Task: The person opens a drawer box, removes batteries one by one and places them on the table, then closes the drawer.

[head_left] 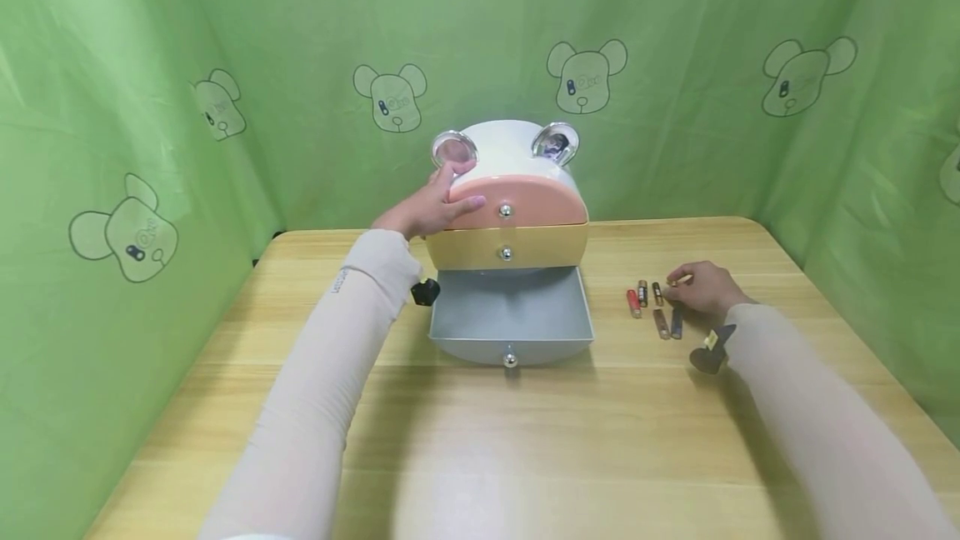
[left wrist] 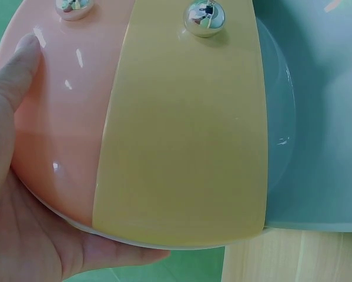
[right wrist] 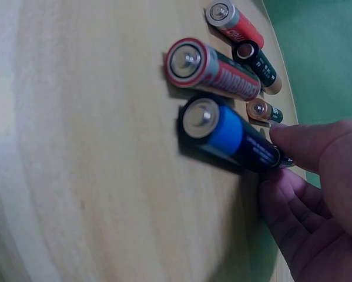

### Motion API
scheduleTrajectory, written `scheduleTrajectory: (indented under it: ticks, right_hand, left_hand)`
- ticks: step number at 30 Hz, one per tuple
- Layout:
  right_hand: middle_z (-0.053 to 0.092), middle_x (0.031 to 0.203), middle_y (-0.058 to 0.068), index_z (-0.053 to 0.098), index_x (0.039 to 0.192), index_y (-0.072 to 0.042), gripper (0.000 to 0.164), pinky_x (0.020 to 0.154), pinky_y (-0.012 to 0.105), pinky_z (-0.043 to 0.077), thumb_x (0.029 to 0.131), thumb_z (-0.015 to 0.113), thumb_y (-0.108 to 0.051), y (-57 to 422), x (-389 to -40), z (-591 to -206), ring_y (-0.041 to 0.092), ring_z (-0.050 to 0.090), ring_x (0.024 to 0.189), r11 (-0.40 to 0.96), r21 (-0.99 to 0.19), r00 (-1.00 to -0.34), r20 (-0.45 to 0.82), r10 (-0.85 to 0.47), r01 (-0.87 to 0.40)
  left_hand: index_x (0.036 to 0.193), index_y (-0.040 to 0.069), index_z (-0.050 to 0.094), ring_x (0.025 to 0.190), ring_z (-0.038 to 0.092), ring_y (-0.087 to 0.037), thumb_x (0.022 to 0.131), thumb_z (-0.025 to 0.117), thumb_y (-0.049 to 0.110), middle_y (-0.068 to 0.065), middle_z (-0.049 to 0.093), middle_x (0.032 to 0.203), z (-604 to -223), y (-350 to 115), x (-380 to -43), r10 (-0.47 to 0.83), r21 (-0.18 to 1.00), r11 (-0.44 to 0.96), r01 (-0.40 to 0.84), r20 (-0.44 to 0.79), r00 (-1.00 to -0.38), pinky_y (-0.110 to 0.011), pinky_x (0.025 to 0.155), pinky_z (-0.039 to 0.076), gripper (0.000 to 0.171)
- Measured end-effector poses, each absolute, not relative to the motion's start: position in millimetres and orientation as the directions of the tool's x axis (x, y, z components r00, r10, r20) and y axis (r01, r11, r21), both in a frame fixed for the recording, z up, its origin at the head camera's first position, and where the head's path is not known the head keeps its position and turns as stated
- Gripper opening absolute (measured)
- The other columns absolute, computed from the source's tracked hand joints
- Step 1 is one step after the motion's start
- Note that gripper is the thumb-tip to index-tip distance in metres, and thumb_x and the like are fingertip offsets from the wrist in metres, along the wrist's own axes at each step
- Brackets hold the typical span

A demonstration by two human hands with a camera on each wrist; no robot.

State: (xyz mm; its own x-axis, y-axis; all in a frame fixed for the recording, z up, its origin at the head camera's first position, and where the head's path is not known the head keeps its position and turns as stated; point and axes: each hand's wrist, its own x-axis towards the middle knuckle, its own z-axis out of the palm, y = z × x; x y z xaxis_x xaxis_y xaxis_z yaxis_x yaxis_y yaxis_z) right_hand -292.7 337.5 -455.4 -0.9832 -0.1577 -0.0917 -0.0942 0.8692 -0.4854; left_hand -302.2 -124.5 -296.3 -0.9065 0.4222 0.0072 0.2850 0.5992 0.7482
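Note:
A small drawer cabinet with round silver-rimmed ears has a pink drawer [head_left: 517,194], a yellow drawer [head_left: 480,248] and a grey-blue bottom drawer [head_left: 510,315] pulled out. My left hand [head_left: 431,202] rests against the cabinet's upper left side, thumb on the pink front [left wrist: 64,117], another finger straight along the side. On the right, my right hand [head_left: 705,286] pinches a small battery [right wrist: 287,160], mostly hidden by thumb and fingertips. Beside it several batteries lie on the table: a blue-and-black one [right wrist: 228,132], a red-and-green one [right wrist: 234,76], a red one [head_left: 633,303] and dark ones [head_left: 642,292].
The wooden table [head_left: 465,457] carries the cabinet near its back edge. Green curtains [head_left: 480,23] with bear-head prints surround it on the back and both sides. Round silver knobs [head_left: 511,360] stick out from the drawer fronts.

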Motion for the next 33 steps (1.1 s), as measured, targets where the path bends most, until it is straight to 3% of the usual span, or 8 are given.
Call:
scheduleTrajectory:
  ticks: [8,18,26,33]
  right_hand:
    - [0.066,0.099,0.023,0.062,0.111,0.005,0.042,0.076,0.049,0.048,0.089,0.068,-0.030,337,-291,-457,0.037,0.060,0.090,0.864,-0.493,-0.985,-0.069,-0.157,-0.103]
    - [0.065,0.103,0.027,0.061,0.113,0.007,0.046,0.080,0.054,0.048,0.091,0.067,-0.033,339,-293,-459,0.040,0.061,0.093,0.862,-0.496,-0.985,-0.068,-0.159,-0.105]
    - [0.064,0.104,0.028,0.054,0.119,0.010,0.056,0.081,0.053,0.048,0.093,0.061,-0.039,338,-292,-456,0.041,0.059,0.095,0.854,-0.518,-0.985,-0.122,-0.124,-0.043]
    - [0.063,0.095,0.023,0.047,0.121,0.012,0.057,0.075,0.047,0.048,0.096,0.055,-0.038,322,-278,-442,0.034,0.060,0.084,0.829,-0.559,-0.994,-0.098,-0.052,0.012]
  left_hand:
    - [0.152,0.026,0.015,0.144,0.014,-0.030,0.093,0.058,0.049,-0.010,0.005,0.160,-297,-124,-302,0.421,0.748,0.601,0.281,0.003,-0.907,-0.051,0.115,0.017,0.077]
    - [0.152,0.025,0.016,0.143,0.017,-0.032,0.093,0.058,0.049,-0.011,0.006,0.160,-296,-125,-302,0.422,0.752,0.597,0.279,0.002,-0.907,-0.051,0.115,0.019,0.076]
    - [0.152,0.025,0.016,0.144,0.016,-0.031,0.093,0.058,0.051,-0.010,0.005,0.160,-297,-125,-303,0.420,0.749,0.601,0.280,0.002,-0.907,-0.051,0.115,0.018,0.077]
    - [0.152,0.025,0.015,0.144,0.015,-0.031,0.092,0.058,0.052,-0.010,0.005,0.160,-297,-125,-304,0.421,0.747,0.602,0.282,0.003,-0.907,-0.051,0.115,0.018,0.078]
